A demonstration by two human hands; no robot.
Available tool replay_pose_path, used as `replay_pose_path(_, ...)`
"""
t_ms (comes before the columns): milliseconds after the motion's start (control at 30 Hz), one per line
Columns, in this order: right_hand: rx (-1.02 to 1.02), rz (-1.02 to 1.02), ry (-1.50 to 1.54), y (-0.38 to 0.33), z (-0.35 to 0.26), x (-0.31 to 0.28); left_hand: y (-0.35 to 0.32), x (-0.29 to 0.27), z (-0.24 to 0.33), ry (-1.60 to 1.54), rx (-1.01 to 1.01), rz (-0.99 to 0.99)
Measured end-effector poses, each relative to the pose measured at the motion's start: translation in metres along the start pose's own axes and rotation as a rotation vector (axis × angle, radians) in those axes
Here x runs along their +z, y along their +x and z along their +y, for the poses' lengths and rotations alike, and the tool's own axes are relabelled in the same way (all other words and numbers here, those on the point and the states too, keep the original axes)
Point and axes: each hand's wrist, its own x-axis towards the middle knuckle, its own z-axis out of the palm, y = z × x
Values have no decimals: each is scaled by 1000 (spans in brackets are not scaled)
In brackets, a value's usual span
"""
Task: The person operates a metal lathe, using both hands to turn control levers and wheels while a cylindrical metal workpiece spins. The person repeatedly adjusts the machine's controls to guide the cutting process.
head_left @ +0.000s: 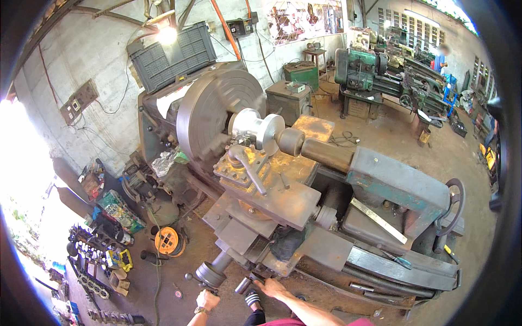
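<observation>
shiny flanged workpiece (255,127) spins blurred in lathe chuck (215,114).

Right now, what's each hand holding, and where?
Left hand grips the lathe's dark round crank handle at its knob; right hand rests on the small grey cylindrical lever.

Wristwatch (202,311), seemingly maroon sleeve (348,323)

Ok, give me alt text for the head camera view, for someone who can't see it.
Seen from above, a person's left hand and right hand work handles at the front of a large lathe, whose chuck holds a shiny metal workpiece.
</observation>
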Motion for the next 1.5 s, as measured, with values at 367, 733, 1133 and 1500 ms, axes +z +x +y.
replay_pose_path(367, -26, 61, 49, -19, -12, -14, -3, -5, 5, 15, 6, 33)
replay_pose_path(733, -9, 28, -29, -10, -8, -9, -3, -4, 2, 0, 18, -8)
replay_pose_path(1133, 6, 62, -25, 2, -4, 1, -3, -5, 2, 38, 5, 14)
replay_pose_path(1500, 55, 39, -80, -9, -24, -11, -16, -20, 5, -78, 34, -13)
